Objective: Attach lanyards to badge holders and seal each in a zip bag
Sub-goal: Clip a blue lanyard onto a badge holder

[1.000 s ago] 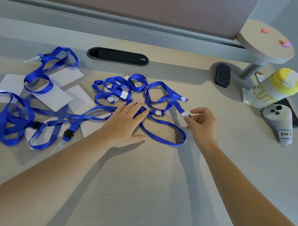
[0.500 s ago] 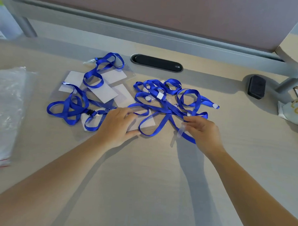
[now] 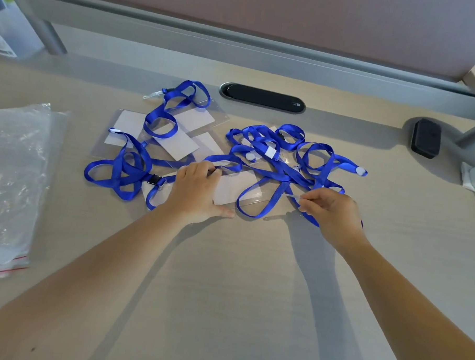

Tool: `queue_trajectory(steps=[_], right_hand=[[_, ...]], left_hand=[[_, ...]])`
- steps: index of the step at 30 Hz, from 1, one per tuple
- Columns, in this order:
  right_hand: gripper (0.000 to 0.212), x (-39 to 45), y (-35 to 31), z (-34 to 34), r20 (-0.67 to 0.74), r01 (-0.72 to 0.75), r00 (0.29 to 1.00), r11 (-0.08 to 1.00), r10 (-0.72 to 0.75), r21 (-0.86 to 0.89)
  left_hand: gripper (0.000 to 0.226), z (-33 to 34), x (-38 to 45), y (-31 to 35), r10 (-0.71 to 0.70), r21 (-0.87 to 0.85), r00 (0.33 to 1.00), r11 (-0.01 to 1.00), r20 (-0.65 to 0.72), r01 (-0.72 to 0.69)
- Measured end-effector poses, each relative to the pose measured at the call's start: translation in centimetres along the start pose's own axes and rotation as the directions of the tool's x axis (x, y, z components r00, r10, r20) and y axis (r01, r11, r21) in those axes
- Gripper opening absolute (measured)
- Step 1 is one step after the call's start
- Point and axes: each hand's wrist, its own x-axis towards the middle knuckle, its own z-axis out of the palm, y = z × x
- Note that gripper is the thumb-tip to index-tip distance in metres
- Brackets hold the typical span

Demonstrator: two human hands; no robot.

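Arms reach in from the bottom edge, two of them, over a pale wood desk (image 3: 225, 301). The left hand (image 3: 196, 190) lies on one clear badge holder (image 3: 232, 189) with a white card in it. Its fingers are bent over the far edge and its thumb lies along the near edge, so it grips the holder. The right hand (image 3: 331, 211) pinches a small clear clip (image 3: 294, 196) at the end of a blue lanyard (image 3: 260, 200). The two hands are apart.

Behind them is a tangle of blue lanyards (image 3: 281, 151). They loop over each other, so I cannot count them. Left of that, about four more badge holders (image 3: 178, 144) lie in a pile, partly hidden under straps.

One pile of zip bags (image 3: 10, 175) sits at the far left, cut off by the edge. One black slot (image 3: 263, 98) is farther back, and one small black box (image 3: 426, 137) is at the right.
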Motion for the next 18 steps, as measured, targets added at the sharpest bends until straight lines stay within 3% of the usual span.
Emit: queue_trajectory(steps=[6, 13, 18], right_hand=[[0.025, -0.3, -0.7, 0.3, 0.006, 0.008, 1.0, 0.999, -0.009, 0.035], [0.01, -0.7, -1.1, 0.6, -0.004, 0.011, 1.0, 1.0, -0.011, 0.018], [0.011, -0.7, -1.2, 0.4, -0.085, 0.16, 0.98, 0.969, -0.179, -0.187]], left_hand=[[0.097, -0.3, 0.2, 0.1, -0.048, -0.04, 0.998, 0.998, 0.041, 0.05], [0.098, -0.3, -0.6, 0.0, -0.052, -0.097, 0.999, 0.994, 0.005, 0.052], [0.096, -0.1, -1.9, 0.0, -0.001, -0.134, 0.992, 0.991, -0.125, -0.016]])
